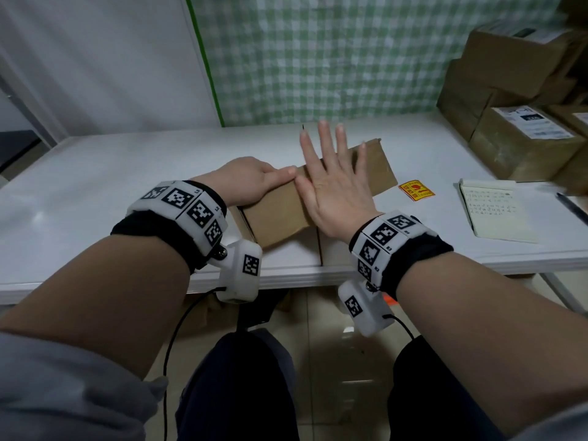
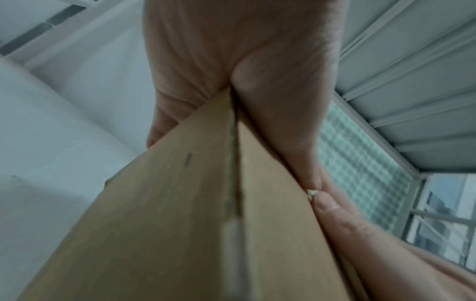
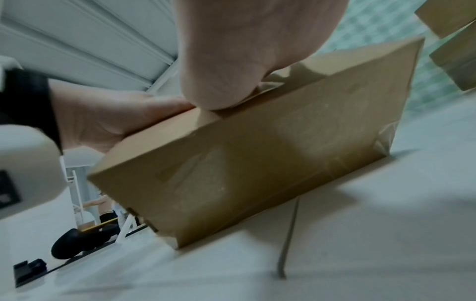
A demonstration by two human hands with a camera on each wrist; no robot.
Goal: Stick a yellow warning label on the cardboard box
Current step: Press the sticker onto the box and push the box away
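On a white table (image 1: 127,173) before a green-checked wall covering (image 1: 318,52), a cardboard box (image 1: 280,211) sits under both hands: the left hand (image 1: 248,179) grips its left end, fingers curled around the edge, while the right hand (image 1: 334,183) presses flat on top with fingers spread. Just right of the box lies the yellow warning label (image 1: 416,190), untouched, with an open notebook (image 1: 496,211) farther right and stacked parcels (image 1: 521,90) behind.

My left hand (image 1: 251,179): fingers curled over the near-left end of the cardboard box (image 1: 280,211), thumb along its top. My right hand (image 1: 334,183): flat, palm down, fingers straight and spread, pressing the box top. Both forearms bare, wrists banded.
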